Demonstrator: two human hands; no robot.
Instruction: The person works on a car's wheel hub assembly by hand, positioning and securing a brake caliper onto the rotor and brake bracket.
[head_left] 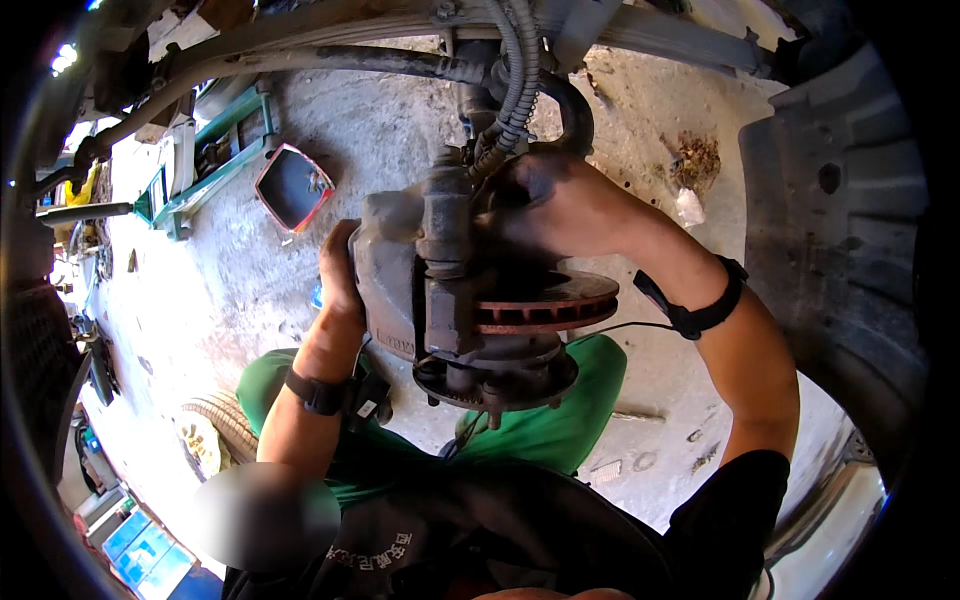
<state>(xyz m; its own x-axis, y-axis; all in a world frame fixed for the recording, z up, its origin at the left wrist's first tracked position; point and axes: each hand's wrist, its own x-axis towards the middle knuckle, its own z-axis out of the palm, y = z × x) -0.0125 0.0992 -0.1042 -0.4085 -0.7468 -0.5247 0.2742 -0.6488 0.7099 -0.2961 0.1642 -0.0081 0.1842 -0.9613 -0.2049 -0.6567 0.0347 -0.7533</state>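
Observation:
A brake caliper (390, 270) of dull grey metal sits over the edge of a rusty brake disc (545, 300). Below the disc is the wheel hub (500, 385) with its studs. My left hand (342, 268) is against the caliper's left side, closed round it, the fingertips hidden behind the casting. From the right, my right hand (550, 205) reaches in behind the caliper, above the disc. Its fingers are bent and lie in dark shadow, so what they hold there is hidden. Just above this hand runs a ribbed hose (517, 80).
Suspension bars (350, 62) cross overhead, and a dark wheel-arch liner (835, 190) curves along the right. On the concrete floor lie a red-rimmed tray (293, 190), a green metal frame (215, 165) and a tyre (225, 420). A blue box (145, 550) stands lower left.

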